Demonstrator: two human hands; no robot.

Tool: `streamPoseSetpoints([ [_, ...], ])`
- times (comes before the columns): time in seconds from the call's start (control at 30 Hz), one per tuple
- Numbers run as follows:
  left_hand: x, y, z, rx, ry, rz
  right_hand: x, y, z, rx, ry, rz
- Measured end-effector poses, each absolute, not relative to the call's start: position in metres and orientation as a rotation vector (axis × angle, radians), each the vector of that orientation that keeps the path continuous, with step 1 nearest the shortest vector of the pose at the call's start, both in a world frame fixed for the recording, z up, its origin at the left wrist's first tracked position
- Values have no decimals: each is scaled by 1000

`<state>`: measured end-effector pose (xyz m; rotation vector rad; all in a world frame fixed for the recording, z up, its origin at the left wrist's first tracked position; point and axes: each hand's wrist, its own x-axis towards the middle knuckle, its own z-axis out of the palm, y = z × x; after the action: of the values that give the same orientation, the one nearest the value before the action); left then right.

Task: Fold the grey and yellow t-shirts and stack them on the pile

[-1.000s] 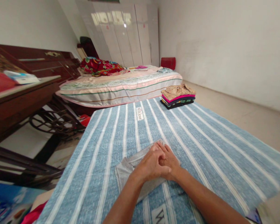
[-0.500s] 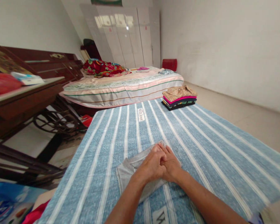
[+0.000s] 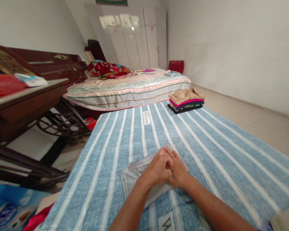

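Observation:
A folded grey garment (image 3: 132, 178) lies on the blue-and-white striped cloth (image 3: 106, 154) in front of me. My left hand (image 3: 160, 166) is closed over its upper right part, fingers curled; whatever they hold is hidden. Pressed up against it, my right hand (image 3: 179, 170) rests on the garment's right side with its fingers stretched out. The two hands touch, and they cover much of the garment. Farther back stands a neat stack of folded clothes (image 3: 186, 99), with a tan patterned piece on top and pink and dark ones underneath.
Beyond the striped surface is a bed (image 3: 125, 94) with a red floral blanket (image 3: 108, 69). To the left stands a wooden table (image 3: 29, 96) with a spoked wheel (image 3: 57, 123) below. A blue printed package (image 3: 9, 205) sits at the lower left. A white wardrobe (image 3: 132, 38) stands behind.
The view has shifted very slightly. My hands and the grey garment hold nearly the same position.

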<state>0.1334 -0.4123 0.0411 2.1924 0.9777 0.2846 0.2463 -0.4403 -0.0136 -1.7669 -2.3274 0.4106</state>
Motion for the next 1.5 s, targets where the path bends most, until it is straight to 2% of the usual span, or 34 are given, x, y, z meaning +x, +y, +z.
streamPoseSetpoints([
  [0.17,137,-420,51,2154,1105,238,245,-437,-17,-1775,-2373,350],
  [0.43,133,-409,39,2178,970,288,245,-437,-24,-1788,-2336,353],
  [0.73,140,-426,54,2167,1172,178,247,-436,-25,-1761,-2383,269],
  [1.03,134,-410,44,2173,952,249,247,-440,-24,-1774,-2376,339],
  [1.33,139,-430,59,2131,1173,122,249,-439,-27,-1803,-2425,247],
  [1.5,138,-419,50,2161,1030,201,249,-441,-25,-1804,-2383,304],
])
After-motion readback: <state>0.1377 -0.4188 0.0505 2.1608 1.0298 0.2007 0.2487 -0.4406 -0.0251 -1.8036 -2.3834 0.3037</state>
